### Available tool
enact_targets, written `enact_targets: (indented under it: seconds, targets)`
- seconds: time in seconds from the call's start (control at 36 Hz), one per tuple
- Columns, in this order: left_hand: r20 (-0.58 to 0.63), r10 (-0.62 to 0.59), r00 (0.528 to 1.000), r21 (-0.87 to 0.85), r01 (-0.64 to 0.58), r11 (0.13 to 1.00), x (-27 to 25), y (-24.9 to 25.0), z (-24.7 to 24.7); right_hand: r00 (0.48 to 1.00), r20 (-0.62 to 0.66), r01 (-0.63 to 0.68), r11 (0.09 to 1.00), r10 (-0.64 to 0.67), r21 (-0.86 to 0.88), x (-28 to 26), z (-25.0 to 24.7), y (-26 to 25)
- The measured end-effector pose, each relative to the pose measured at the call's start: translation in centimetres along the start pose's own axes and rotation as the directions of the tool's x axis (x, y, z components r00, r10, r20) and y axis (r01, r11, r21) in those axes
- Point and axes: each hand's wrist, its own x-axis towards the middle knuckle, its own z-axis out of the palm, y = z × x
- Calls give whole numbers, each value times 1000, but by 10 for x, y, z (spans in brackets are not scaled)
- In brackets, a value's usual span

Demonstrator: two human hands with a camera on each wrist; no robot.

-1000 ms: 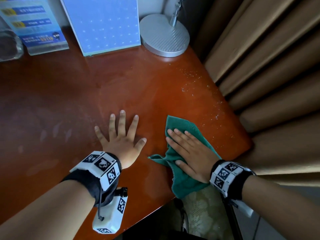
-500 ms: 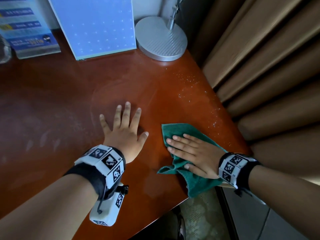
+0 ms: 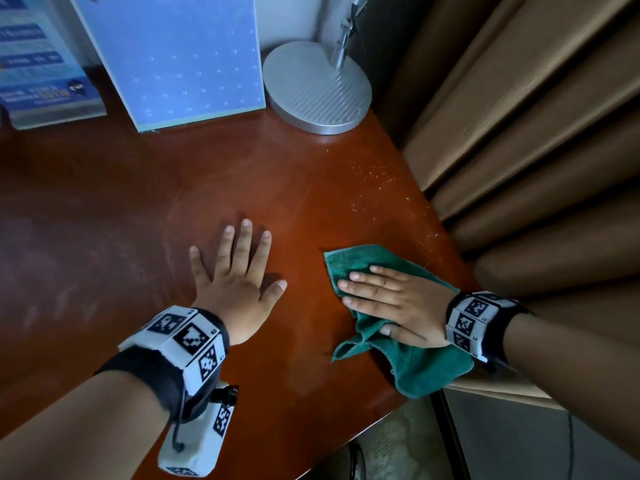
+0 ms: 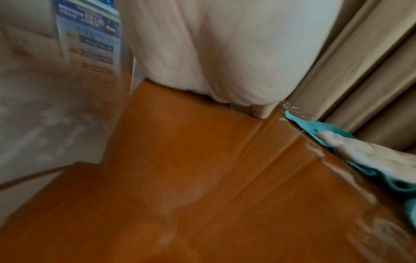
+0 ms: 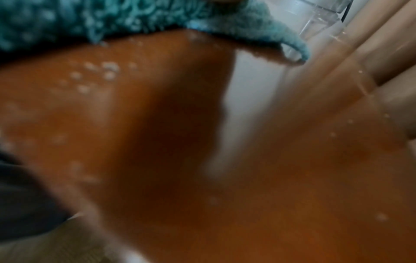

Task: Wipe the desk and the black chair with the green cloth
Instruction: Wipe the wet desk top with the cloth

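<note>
Left hand: your left hand lies flat on the reddish-brown surface, fingers straight and spread, holding nothing.
Right hand: your right hand presses down on the green cloth with straight fingers, not curled round it.
Green cloth: crumpled at the surface's front right corner, one part hanging over the edge.
Drops: small drops speckle the surface between the cloth and the lamp base, beside the curtain.

Blurred close view, green cloth bunched on the far side, brown counter dotted with pale specks, beige curtain folds far right
</note>
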Motion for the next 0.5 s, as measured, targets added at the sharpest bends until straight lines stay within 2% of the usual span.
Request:
enact_targets:
  seconds: [0.22, 0.5]
  targets:
    - [50, -6, 999, 0, 6, 1000, -1, 1, -4, 1000, -6, 11, 1000, -12, -19, -4, 1, 13]
    - [64, -20, 998, 2, 20, 1000, -1, 2, -5, 995, 21, 94, 994, -94, -46, -4, -1, 33]
